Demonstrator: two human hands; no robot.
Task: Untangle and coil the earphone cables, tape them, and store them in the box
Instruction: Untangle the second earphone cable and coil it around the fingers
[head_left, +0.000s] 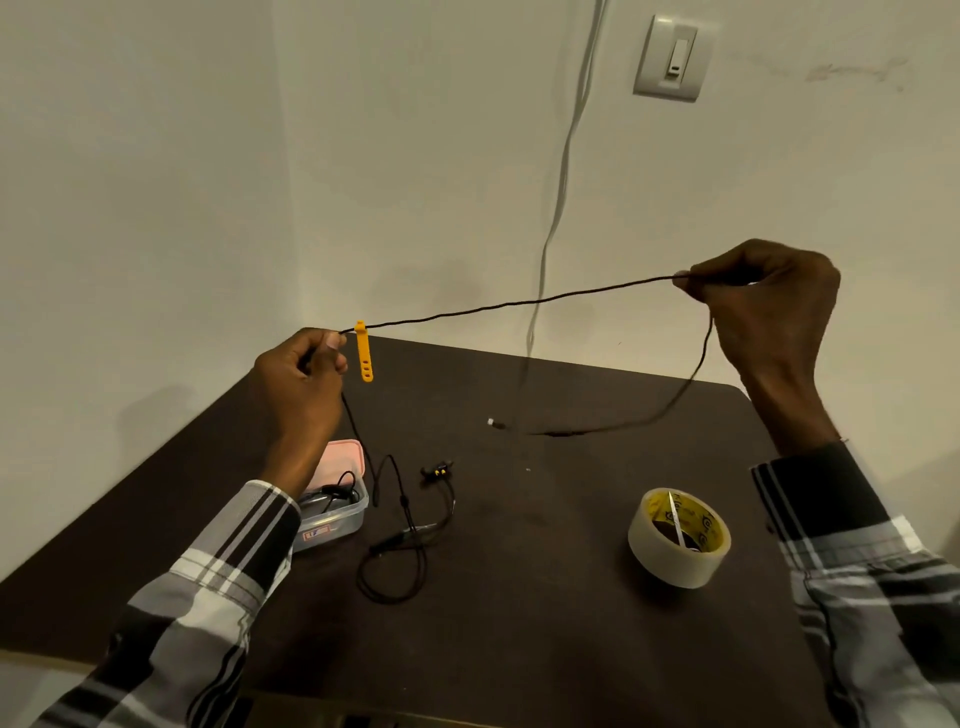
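A black earphone cable (509, 303) is stretched in the air between my hands. My left hand (301, 374) pinches it beside an orange cable strap (363, 353) that hangs from the cable. My right hand (763, 301) pinches the other part higher up. From there the cable drops to the dark table (519, 623) and ends in a plug (496, 423). The earbud end (436, 472) and loose loops (395, 561) lie on the table. A clear plastic box (337, 514) holding another black cable sits under my left wrist. A roll of clear tape (678, 538) stands to the right.
A pink lid (343, 454) lies behind the box. The table stands in a corner of white walls. A grey wire (556, 208) hangs down the wall behind it, and a light switch (672, 57) is above right.
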